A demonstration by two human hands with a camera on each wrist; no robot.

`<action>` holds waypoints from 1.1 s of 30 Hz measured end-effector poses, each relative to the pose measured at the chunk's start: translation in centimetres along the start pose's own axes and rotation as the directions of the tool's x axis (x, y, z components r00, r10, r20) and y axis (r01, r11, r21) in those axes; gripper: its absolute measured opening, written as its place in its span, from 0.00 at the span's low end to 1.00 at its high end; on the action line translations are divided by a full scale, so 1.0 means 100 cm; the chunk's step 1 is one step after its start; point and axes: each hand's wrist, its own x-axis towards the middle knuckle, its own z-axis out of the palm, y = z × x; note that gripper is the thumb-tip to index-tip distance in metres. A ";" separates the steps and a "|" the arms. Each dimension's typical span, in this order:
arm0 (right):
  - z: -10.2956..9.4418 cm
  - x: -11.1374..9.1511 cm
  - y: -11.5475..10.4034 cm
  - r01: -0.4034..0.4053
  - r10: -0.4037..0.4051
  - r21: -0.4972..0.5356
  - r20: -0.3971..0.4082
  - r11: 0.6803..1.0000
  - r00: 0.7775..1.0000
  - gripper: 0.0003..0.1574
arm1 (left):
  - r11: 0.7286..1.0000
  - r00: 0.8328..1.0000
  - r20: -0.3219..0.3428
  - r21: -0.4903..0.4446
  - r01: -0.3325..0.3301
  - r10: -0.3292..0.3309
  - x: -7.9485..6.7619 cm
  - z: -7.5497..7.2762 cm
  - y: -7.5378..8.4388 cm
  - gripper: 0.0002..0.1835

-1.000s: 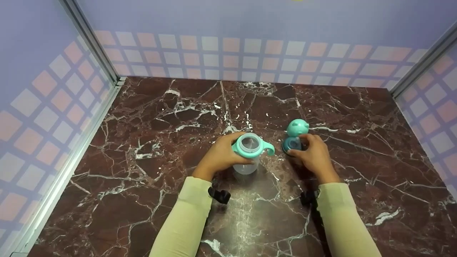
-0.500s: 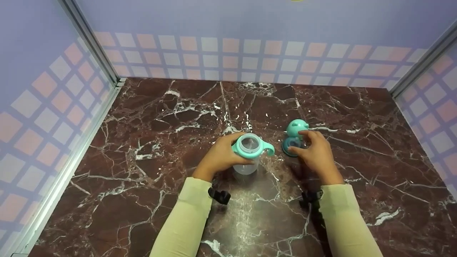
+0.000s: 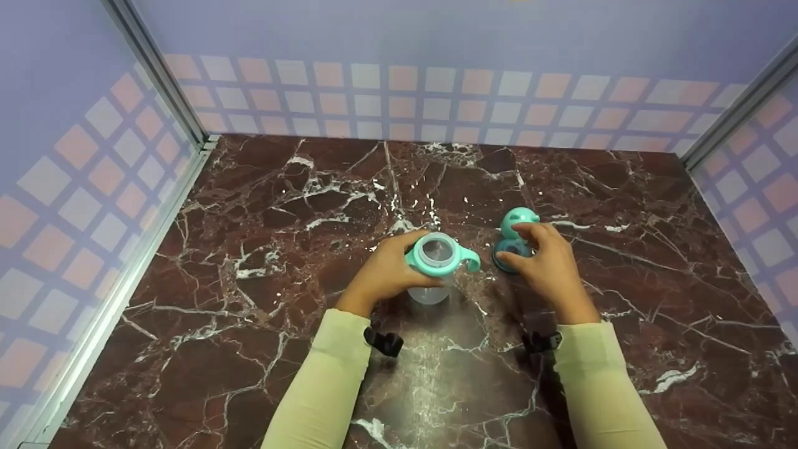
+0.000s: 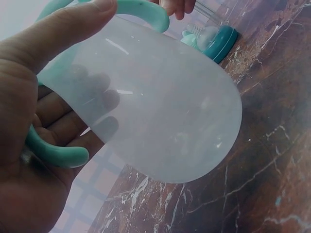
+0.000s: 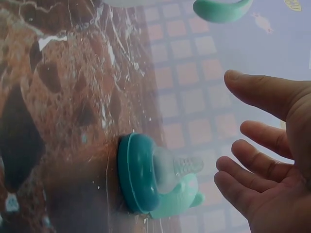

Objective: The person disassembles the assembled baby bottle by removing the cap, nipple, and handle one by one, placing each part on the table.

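In the head view my left hand (image 3: 385, 269) grips a clear baby bottle (image 4: 170, 107) by its neck, which wears a mint-green ring with curved handles (image 3: 472, 260). The bottle stands upright on the table, its mouth uncovered. To its right, my right hand (image 3: 552, 265) hovers over a teal bottle collar with a clear nipple (image 5: 141, 174). Thumb and fingers are spread and stand apart from the collar in the right wrist view. Just behind the collar sits a round mint-green cap (image 3: 516, 219) with small ear-like bumps.
The tabletop (image 3: 262, 349) is dark red marble with white veins. Purple panels (image 3: 399, 37) with pink and white squares stand at the back and both sides, and metal strips run along their corners.
My right hand's fingers have come off the teal collar and shifted slightly up; the collar stays on the table. The left hand and bottle keep their place.
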 end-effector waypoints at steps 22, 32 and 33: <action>-0.001 -0.006 -0.021 0.142 -0.146 0.075 0.044 0.987 0.988 0.34 | 1.000 1.000 0.003 0.001 0.004 -0.004 0.000 -0.001 -0.001 0.41; 0.003 -0.008 -0.023 0.201 -0.218 0.226 0.053 0.953 0.974 0.33 | 1.000 1.000 0.011 -0.012 0.004 -0.004 -0.001 -0.001 0.000 0.41; 0.003 -0.008 -0.023 0.201 -0.221 0.239 0.058 0.950 0.974 0.32 | 1.000 1.000 0.011 -0.013 0.005 -0.005 -0.001 -0.001 0.000 0.41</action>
